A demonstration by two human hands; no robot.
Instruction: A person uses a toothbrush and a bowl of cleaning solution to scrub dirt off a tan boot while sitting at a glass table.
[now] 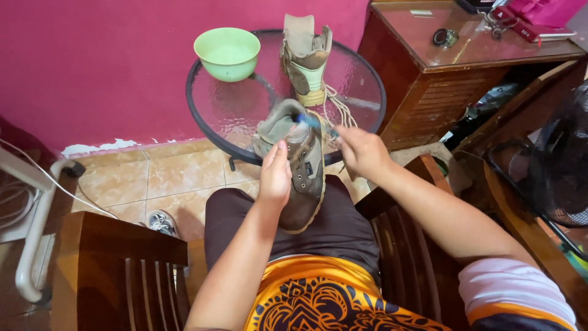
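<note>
A worn brown boot [303,178] rests on my lap, toe toward me. My left hand [274,175] grips its left side near the ankle. My right hand [361,150] holds a small blue-handled brush [312,122], blurred, with its head at the boot's collar. A second matching boot [306,58] stands upright on the round glass table [245,116], its pale laces hanging toward my right hand.
A light green bowl [227,53] sits on the table's far left. A wooden cabinet [453,67] with small items on top stands at the right. Wooden chair arms flank my lap. A black fan [560,165] is at the far right, white tubing at the left.
</note>
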